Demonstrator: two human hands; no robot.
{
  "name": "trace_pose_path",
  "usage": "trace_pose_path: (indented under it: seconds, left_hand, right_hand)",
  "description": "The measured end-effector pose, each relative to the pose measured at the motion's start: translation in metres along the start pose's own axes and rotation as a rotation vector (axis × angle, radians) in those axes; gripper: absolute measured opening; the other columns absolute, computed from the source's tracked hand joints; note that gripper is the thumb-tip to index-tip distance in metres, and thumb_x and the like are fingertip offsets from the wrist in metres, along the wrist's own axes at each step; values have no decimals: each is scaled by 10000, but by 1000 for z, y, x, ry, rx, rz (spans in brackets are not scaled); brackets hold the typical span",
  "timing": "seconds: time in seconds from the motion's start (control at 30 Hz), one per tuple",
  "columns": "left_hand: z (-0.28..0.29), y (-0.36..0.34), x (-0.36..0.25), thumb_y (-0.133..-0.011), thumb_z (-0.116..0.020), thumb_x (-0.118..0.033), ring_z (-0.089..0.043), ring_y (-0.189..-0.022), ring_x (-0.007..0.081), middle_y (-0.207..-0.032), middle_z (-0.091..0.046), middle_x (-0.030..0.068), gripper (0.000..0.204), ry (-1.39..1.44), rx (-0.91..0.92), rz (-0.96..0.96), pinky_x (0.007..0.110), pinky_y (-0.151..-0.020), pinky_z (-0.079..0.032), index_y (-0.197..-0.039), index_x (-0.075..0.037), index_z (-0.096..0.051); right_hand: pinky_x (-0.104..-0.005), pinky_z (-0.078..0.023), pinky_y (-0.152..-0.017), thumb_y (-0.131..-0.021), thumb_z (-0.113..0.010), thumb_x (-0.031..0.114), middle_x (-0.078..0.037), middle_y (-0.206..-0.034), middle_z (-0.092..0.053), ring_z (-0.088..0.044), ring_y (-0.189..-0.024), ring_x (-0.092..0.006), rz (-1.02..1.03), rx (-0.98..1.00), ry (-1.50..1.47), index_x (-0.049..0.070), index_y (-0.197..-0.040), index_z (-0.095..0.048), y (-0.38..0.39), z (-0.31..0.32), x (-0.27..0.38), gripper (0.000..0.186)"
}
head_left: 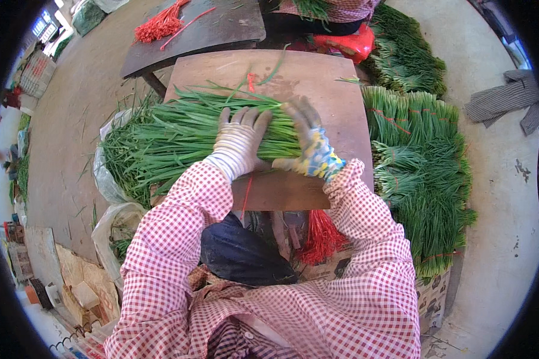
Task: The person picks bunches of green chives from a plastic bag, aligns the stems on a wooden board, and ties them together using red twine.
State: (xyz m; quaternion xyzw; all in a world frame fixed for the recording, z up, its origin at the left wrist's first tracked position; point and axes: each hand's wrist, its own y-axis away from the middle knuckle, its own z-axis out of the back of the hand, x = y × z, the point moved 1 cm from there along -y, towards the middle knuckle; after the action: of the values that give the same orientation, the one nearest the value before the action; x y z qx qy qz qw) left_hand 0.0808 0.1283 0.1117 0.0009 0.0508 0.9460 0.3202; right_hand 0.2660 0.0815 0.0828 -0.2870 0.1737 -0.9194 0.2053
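Observation:
A loose bundle of long green leafy stalks (179, 134) lies across a brown wooden board (305, 188). My left hand (238, 137), in a striped glove, grips the bundle from above, fingers over the top and thumb low at its near side. My right hand (306, 140), in a glove with blue and yellow patterned cuff, is open against the stalks' right ends, fingers stretched. A red tie (251, 82) lies beyond the bundle, and a red strand (246, 194) hangs at the near edge.
Stacked tied bundles (419, 185) line the right. Plastic bags (117, 227) with greens sit left. Red ties (159, 27) lie on a dark table (227, 30) behind. Red strands (320, 239) hang below the board. Another person (341, 12) is at the top beside a red bag (344, 45).

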Motion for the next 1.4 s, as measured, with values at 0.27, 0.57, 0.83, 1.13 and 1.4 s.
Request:
trace_pose_path:
  seconds: [0.27, 0.57, 0.83, 1.13, 1.4]
  left_hand:
    - [-1, -1, 4, -521, -845, -567, -341, -1371, 331, -1441, -391, 167, 1174, -23, -6, -13, 540, -1148, -183, -1458, -102, -312]
    - [-4, -3, 5, -531, -847, -550, -352, -1361, 341, -1433, -401, 170, 1136, 12, 2, 0, 539, -1145, -190, -1444, -100, -343]
    - [-5, -7, 5, -561, -828, -584, -296, -1407, 344, -1489, -343, 197, 1166, -7, 51, 18, 530, -1158, -167, -1478, -101, -292]
    - [-5, -10, 7, -525, -854, -546, -298, -1408, 347, -1478, -365, 193, 1172, 41, 70, 12, 543, -1154, -160, -1463, -105, -307]
    - [-12, -11, 13, -551, -842, -530, -267, -1429, 340, -1503, -320, 207, 1185, 177, 21, 46, 511, -1173, -159, -1468, -43, -270]
  right_hand:
    - [-438, -333, -1081, -912, -535, 517, -171, -1400, -450, -450, -1249, -297, -433, -598, -1220, 63, -1456, -351, 25, -85, -82, 731]
    - [-396, -504, -870, -876, -652, 302, -192, -1168, -634, -638, -1017, -308, -515, 166, -496, 94, -1232, -618, -55, -15, -78, 413]
    - [-315, -492, -754, -871, -677, 164, -86, -875, -683, -611, -801, -152, -494, 330, -281, 45, -1034, -699, -53, 1, -87, 203]
    - [-378, -283, -1143, -984, -472, 264, -181, -1466, -413, -358, -1380, -300, -43, 556, -5, 66, -1394, -473, -94, 0, -127, 455]
    - [-365, -435, -1008, -742, -699, 660, -197, -1321, -559, -568, -1179, -299, -360, 1076, -486, -17, -1391, -428, -118, -2, -33, 977]
